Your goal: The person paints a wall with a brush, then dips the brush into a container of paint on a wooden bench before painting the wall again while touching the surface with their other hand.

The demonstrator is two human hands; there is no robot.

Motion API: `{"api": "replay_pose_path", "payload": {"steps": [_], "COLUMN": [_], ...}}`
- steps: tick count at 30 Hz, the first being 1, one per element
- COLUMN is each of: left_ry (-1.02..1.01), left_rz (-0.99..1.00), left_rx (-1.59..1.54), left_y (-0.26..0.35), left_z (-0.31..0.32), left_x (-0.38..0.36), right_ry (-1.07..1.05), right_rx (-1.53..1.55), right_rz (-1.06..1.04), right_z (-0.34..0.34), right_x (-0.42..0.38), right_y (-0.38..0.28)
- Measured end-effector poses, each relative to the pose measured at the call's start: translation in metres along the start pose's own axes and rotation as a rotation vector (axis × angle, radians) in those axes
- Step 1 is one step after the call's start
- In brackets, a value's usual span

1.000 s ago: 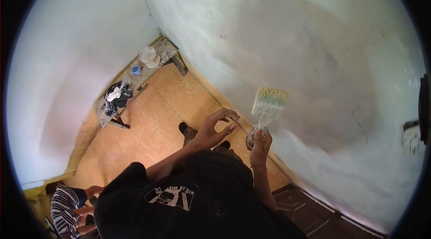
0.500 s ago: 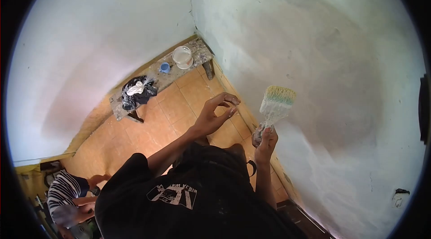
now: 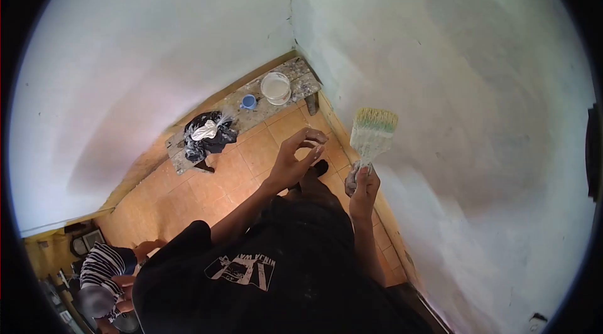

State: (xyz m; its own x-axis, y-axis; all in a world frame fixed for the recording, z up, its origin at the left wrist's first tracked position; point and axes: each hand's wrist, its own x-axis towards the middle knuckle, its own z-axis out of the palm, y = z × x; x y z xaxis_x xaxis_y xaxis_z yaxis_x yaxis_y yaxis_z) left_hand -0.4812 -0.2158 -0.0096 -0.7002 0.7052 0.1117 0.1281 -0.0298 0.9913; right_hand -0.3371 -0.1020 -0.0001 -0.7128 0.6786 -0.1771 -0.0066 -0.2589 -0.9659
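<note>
My right hand (image 3: 362,188) is wrapped round the handle of a wide paint brush (image 3: 373,133), held upright with its yellow-green bristles at the top. White material coats the brush's body and parts of the fingers. To the left of it, my left hand (image 3: 298,157) hangs in the air with its fingers curved and a gap between thumb and fingers; nothing shows in it. The painted wall (image 3: 465,114), with darker patches, stands beyond the brush on the right.
A stained wooden bench (image 3: 254,119) in the corner bears a white bucket (image 3: 276,86), a blue cup (image 3: 249,102) and a dark bag (image 3: 213,139) with white cloth or plastic on it. At the lower left, a person in a striped top (image 3: 103,265) bends low.
The brush and my right hand have moved a little left and up in view. The bench and corner have shifted right as the view turned. My left hand keeps nearly the same pose.
</note>
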Motion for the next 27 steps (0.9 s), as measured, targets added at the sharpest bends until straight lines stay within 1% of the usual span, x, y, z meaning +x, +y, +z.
{"api": "replay_pose_path", "payload": {"steps": [3,5,12,15,19,21,22,24,27], "left_ry": [0.051,0.102,0.292,0.371,0.346,0.329,0.328,0.315,0.278], "left_rz": [0.016,0.027,-0.004,-0.16,-0.242,-0.308,-0.307,-0.307,-0.276], "left_rx": [-0.03,-0.021,-0.038,-0.131,-0.07,-0.081,-0.097,-0.127,-0.032], "left_y": [-0.003,-0.013,-0.034,-0.034,-0.063,-0.083,-0.102,-0.152,-0.213], "left_z": [-0.018,-0.034,-0.089,-0.112,-0.156,-0.179,-0.19,-0.213,-0.246], "left_x": [0.028,0.045,0.063,0.072,0.092,0.102,0.107,0.122,0.147], "right_ry": [-0.051,-0.092,-0.214,-0.266,-0.229,-0.186,-0.202,-0.183,-0.126], "right_rx": [0.007,-0.004,-0.057,-0.127,-0.137,-0.119,-0.116,-0.146,-0.158], "right_rz": [0.018,-0.007,0.026,0.059,0.14,0.169,0.235,0.263,0.278], "right_z": [0.023,0.032,0.077,0.104,0.151,0.17,0.176,0.19,0.212], "right_x": [0.031,0.058,0.113,0.131,0.149,0.156,0.162,0.176,0.193], "right_y": [-0.01,-0.002,-0.002,0.004,0.025,0.052,0.068,0.1,0.15]}}
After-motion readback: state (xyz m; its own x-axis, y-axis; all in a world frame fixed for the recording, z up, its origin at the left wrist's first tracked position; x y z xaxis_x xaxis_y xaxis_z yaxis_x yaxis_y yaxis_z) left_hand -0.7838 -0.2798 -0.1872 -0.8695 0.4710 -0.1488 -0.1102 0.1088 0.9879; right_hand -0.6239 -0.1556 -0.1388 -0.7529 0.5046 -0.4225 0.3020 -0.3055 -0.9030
